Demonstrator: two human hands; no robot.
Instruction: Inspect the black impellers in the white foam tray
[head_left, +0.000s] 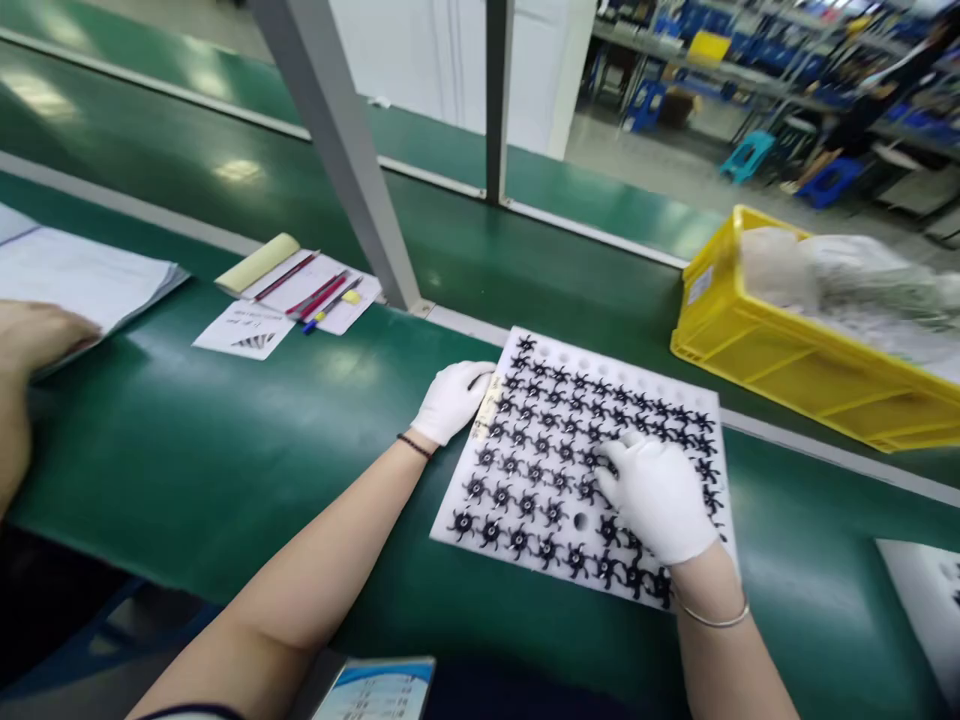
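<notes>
Both gloved hands, left hand (451, 400) gripping, right hand (660, 495) flat, touch one white tray (525, 545).

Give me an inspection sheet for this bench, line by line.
Surface: green bench top, glossy, with light glare.
Job's things: white tray flat on the bench, most holes filled with small black impellers; one hole near the front is bare.
Clutter: pens on paper slips, paper stack, yellow crate holding bagged goods, booklet at the near edge.
Grippers: left hand, gloved, on the tray's left edge; right hand, gloved, lying over the impellers.
Cables: nothing seen.
Surroundings: another person's hand far left; metal post; shelving and stools behind.
</notes>
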